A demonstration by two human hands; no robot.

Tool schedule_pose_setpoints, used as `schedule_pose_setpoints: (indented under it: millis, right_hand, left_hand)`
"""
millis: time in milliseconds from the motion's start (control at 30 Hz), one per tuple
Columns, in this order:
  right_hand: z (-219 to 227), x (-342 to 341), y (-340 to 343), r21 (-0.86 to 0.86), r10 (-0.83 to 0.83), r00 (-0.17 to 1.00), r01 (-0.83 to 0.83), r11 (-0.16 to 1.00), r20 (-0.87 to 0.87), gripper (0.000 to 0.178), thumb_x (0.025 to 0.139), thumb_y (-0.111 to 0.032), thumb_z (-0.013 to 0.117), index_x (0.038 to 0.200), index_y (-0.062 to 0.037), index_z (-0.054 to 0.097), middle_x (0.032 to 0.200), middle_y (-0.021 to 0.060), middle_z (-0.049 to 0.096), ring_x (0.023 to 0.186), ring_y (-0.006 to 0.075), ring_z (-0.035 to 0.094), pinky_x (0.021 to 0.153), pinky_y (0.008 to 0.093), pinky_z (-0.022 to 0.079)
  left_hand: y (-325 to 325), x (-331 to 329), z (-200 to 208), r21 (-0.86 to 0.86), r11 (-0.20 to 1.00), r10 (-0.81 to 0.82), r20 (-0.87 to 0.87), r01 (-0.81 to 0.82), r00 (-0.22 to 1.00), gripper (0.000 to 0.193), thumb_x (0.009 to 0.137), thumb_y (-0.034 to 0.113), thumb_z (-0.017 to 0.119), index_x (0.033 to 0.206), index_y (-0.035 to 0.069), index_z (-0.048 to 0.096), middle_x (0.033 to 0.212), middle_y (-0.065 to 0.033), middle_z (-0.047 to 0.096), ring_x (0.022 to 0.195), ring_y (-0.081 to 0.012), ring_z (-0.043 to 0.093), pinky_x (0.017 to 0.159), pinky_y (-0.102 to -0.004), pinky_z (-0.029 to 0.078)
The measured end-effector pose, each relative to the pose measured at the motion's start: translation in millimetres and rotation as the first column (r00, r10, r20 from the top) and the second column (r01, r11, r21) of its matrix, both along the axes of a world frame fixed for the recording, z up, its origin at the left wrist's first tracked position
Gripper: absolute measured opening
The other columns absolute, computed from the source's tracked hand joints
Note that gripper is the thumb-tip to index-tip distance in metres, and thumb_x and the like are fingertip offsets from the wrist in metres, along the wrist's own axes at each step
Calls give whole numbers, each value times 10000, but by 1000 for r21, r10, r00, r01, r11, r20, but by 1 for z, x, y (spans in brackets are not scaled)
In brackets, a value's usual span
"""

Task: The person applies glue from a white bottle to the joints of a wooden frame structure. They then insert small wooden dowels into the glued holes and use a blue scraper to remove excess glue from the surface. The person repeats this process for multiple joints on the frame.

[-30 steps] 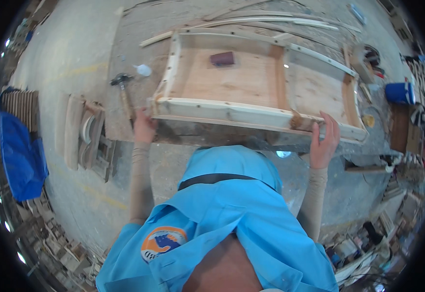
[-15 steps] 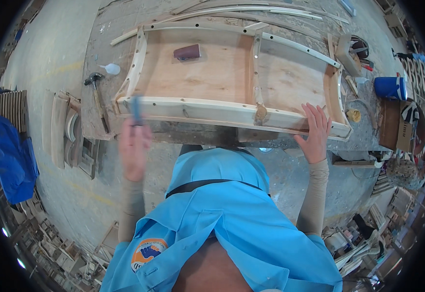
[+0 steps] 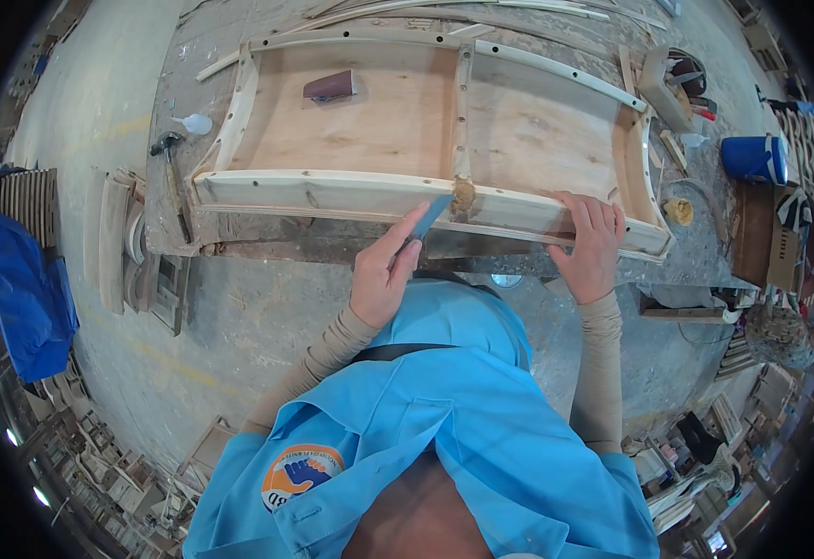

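A long, curved wooden frame [image 3: 351, 189] with a plywood bottom and one cross rail lies on the workbench in front of me. My left hand [image 3: 383, 275] is closed around a blue putty knife [image 3: 432, 222]; its blade reaches the front rail at a rough brown patch [image 3: 463, 194] where the cross rail joins. My right hand [image 3: 591, 244] grips the same front rail near its right end, fingers over the top and thumb low on the outer side. Inside the left bay lies a maroon roll or wrapped block [image 3: 329, 86].
A hammer [image 3: 173, 182] and a white squeeze bottle [image 3: 194, 123] lie left of the frame. On the right are a yellowish lump [image 3: 678, 211], a blue jug [image 3: 752, 159] and a cardboard box [image 3: 785, 247]. Thin wood strips [image 3: 397, 16] lie behind.
My left hand has swung right with the putty knife, from the frame's left end to the brown patch. My right hand stays at the rail, its fingers more curled. The view has shifted slightly.
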State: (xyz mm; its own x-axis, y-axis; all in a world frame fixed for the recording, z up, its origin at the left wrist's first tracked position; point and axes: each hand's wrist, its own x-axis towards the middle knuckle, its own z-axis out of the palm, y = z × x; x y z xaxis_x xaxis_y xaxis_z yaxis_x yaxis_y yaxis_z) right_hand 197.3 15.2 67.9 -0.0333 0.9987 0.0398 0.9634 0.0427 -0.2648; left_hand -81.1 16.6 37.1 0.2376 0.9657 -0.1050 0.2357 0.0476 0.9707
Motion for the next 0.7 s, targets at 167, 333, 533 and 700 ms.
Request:
schedule_pose_setpoints:
  millis: [167,333,533,700]
  right_hand:
    - [-3,2,-1,12,0,1000,0,1000,0,714,556,-70,785,1215,-182,533,1116,23,544,1119,245,474,1078,471,253]
    - [-6,3,-2,20,-4,1000,4,1000,4,727,552,-50,776,1222,-187,528,1119,18,542,1122,241,473,1081,483,248]
    - [-5,2,-2,12,-11,1000,11,1000,3,740,555,-39,773,1233,-192,520,1121,15,541,1125,239,473,1083,488,244]
    - [-4,5,-2,-47,-15,1000,14,999,-22,831,565,-32,772,1323,-201,475,1215,21,523,1203,252,441,1108,501,212]
  left_hand:
    - [1,10,-1,29,1000,10,-50,-8,999,443,941,37,497,1380,99,493,789,-25,546,639,-83,471,621,-219,433]
    - [-1,12,-6,43,998,47,-32,-45,998,444,941,35,501,1380,97,497,755,-16,534,638,-86,468,625,-222,435]
    - [0,10,-9,57,998,21,-49,-18,999,452,938,10,491,1383,91,493,725,-17,513,633,-87,465,622,-223,436]
    - [-1,9,-9,63,998,30,-55,-26,998,442,936,4,491,1370,83,507,732,-24,527,633,-89,467,621,-226,438]
